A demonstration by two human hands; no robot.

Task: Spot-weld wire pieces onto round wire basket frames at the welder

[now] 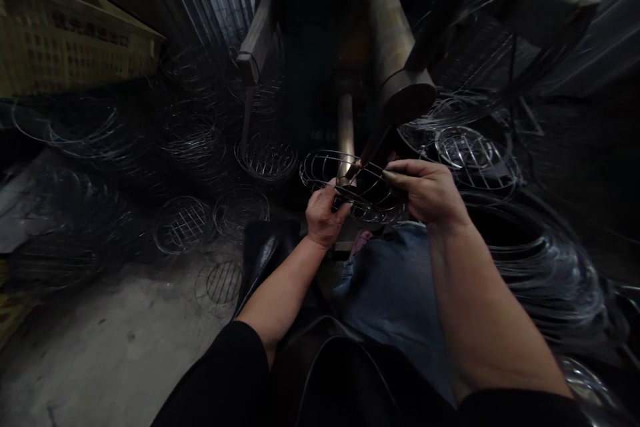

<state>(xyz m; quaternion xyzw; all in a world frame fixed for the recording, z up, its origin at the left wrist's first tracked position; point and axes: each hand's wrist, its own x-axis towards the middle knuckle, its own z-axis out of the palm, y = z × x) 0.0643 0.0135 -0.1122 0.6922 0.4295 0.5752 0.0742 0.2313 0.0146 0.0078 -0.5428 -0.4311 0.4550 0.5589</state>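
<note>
A round wire basket (320,159) made of thin metal rods is held at the machine's metal electrodes. My left hand (324,215) grips its near left side with thumb and fingers. On the right, my right hand (425,188) pinches the rim between thumb and fingertips. The lower electrode rod (346,127) reaches to the basket from behind, and the tip of the upper electrode (373,145) comes down at its wire. Whether the tip touches the wire I cannot tell. My hands hide part of the near side.
Stacks of wire rings (193,137) and round wire grids (185,223) lie at the left. A yellow crate (75,40) stands behind them. At the right are a large wire coil (550,273) and more wire baskets (467,150). Blue denim cloth (395,287) lies below my hands.
</note>
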